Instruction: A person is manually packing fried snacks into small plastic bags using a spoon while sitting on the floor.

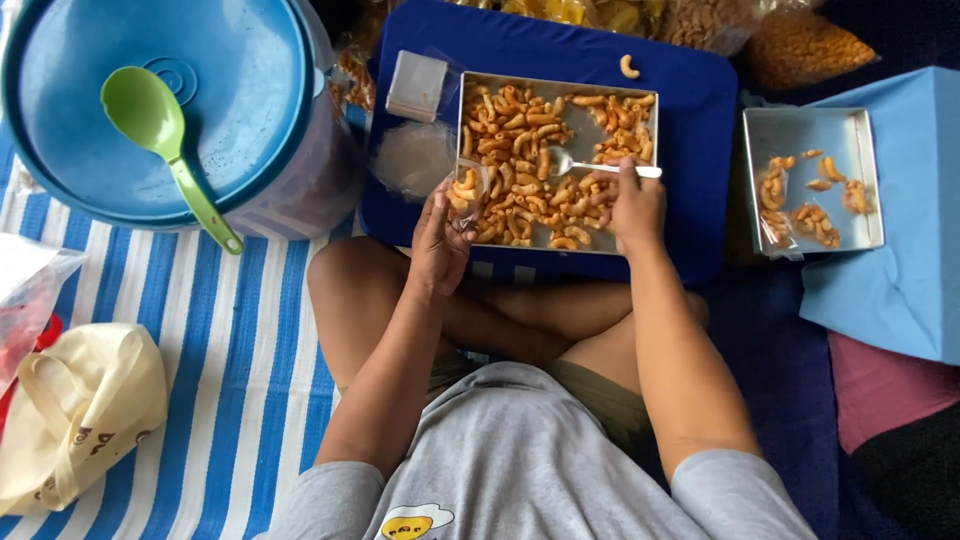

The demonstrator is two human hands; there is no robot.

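I sit cross-legged behind a metal tray [469, 92] full of orange curved snack pieces [520, 130], set on a blue board [680, 100]. My left hand [438, 240] holds a small clear plastic bag [468, 190] with a few pieces in it, at the tray's left edge. My right hand [632, 205] grips a metal spoon [570, 162], its bowl resting among the snacks near the tray's middle.
A big blue-lidded tub [250, 110] with a green plastic scoop [165, 140] stands at the left. Clear empty bags [415, 150] lie by the tray. A second metal tray [865, 210] with a few snacks sits on the right. A cream cloth bag [80, 410] lies on the striped mat.
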